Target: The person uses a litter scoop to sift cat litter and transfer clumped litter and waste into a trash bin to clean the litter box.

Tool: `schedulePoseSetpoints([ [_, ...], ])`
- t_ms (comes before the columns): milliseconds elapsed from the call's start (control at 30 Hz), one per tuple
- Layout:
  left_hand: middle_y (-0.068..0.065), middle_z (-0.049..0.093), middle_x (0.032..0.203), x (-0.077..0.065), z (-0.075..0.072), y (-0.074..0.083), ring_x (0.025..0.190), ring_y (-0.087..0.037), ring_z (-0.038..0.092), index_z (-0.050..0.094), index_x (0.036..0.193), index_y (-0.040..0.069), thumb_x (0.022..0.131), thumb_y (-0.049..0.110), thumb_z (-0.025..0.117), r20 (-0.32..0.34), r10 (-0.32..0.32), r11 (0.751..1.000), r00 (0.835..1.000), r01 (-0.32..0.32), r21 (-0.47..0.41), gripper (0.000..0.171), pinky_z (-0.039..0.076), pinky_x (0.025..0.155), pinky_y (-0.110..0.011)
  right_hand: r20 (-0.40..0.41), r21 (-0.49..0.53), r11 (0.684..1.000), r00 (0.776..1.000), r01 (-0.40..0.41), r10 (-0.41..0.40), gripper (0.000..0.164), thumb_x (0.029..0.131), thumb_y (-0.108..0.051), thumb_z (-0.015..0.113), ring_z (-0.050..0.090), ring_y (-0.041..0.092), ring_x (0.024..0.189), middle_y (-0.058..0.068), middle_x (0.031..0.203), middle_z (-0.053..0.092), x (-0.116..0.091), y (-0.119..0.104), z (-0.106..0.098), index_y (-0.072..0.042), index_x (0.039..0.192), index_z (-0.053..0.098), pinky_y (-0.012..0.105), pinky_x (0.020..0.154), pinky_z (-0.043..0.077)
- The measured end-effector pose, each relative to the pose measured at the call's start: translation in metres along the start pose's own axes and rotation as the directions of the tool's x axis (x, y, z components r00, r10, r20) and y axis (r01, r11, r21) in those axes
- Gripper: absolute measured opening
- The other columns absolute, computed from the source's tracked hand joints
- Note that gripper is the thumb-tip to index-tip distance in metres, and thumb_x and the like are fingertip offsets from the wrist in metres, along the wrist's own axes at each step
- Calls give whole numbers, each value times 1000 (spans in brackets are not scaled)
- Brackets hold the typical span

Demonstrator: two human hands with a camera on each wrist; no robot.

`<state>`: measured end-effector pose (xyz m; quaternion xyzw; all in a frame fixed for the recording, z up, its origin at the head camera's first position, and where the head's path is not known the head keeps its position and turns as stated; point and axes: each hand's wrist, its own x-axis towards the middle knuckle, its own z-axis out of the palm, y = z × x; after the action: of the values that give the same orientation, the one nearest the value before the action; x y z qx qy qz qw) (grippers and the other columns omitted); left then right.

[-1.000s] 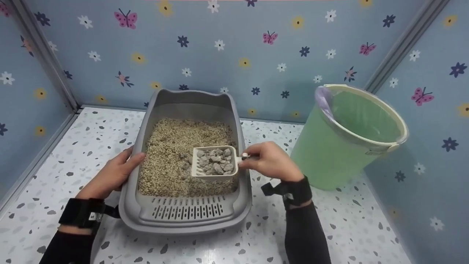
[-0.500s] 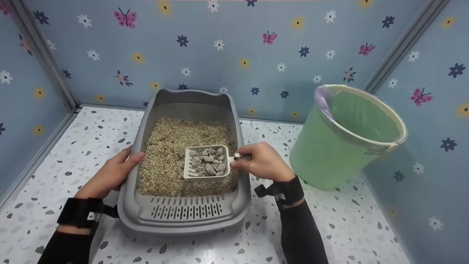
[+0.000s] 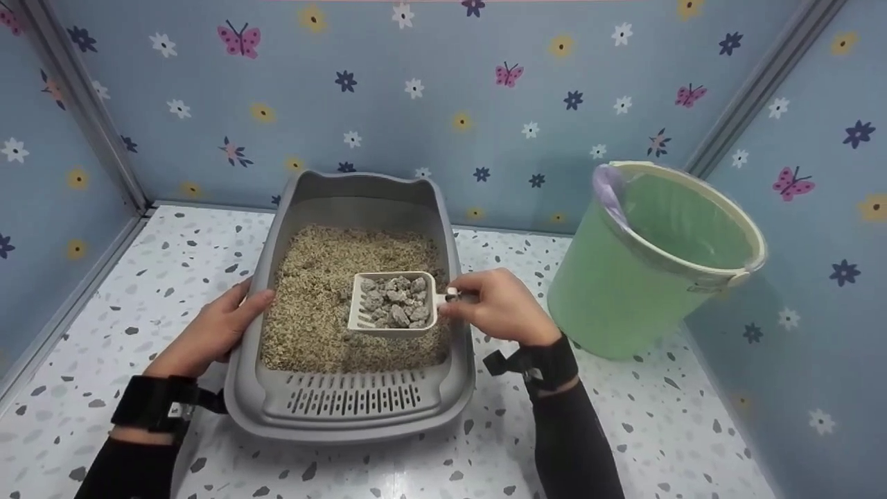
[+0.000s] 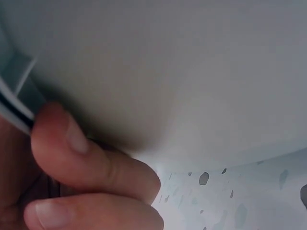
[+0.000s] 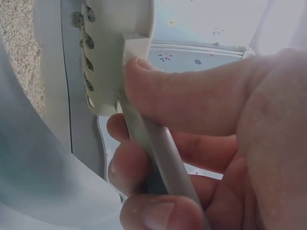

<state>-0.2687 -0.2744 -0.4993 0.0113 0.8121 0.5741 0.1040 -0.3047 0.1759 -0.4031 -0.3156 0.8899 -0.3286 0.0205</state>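
Note:
A grey litter box [image 3: 353, 430] holds a bed of tan granular litter [image 3: 312, 298]. My left hand [image 3: 215, 326] grips its left rim, thumb over the edge; the left wrist view has the fingers [image 4: 96, 167] curled beneath the rim. In my right hand [image 3: 499, 305] is a cream slotted litter scoop [image 3: 357, 322], held level above the litter near the box's right side. Grey clumps [image 3: 396, 301] fill most of the scoop. The right wrist view has the thumb and fingers wrapped round the scoop's handle [image 5: 165, 153].
A green bin [image 3: 603, 291] with a cream rim and a lilac liner [image 3: 611, 190] stands to the right of the box. Flowered blue panels [image 3: 416, 104] enclose the back and sides. The speckled white surface [image 3: 540, 430] lies under everything.
The right hand has shifted the loaded scoop a little to the left over the litter, and it has barely moved in the last half second. My left hand stays on the rim.

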Motion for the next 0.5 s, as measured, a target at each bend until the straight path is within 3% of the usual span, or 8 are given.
schedulePoseSetpoints([
  [200, -27, 68, 122, 0, -1, 0, 89, -29, 78, 9, 182, 21, 116, 60, 49, -7, -8, 1000, 1000, 8, -3, 86, 68, 69, -49, -9, -41, 999, 1000, 2, -2, 21, 100, -31, 86, 47, 8, 57, -11, 67, 54, -4, -3, -20, -19, 85, 77, 31, 57, 44],
  [400, -30, 65, 129, 0, -1, -1, 92, -29, 77, 6, 182, 21, 115, 63, 49, 2, -15, 1000, 1000, 15, 7, 90, 68, 71, -49, -27, -86, 996, 1000, -9, 7, 44, 102, -33, 84, 39, 8, 56, -11, 64, 40, -9, -6, -58, -21, 72, 54, 30, 56, 36],
  [500, -30, 65, 127, 0, -1, 0, 90, -28, 77, 6, 182, 19, 115, 63, 48, 5, -9, 1000, 1000, 9, 17, 90, 68, 68, -48, -61, -117, 993, 998, -25, 18, 44, 102, -32, 85, 37, 9, 57, -10, 65, 39, -12, -9, -79, -22, 72, 53, 31, 57, 34],
])
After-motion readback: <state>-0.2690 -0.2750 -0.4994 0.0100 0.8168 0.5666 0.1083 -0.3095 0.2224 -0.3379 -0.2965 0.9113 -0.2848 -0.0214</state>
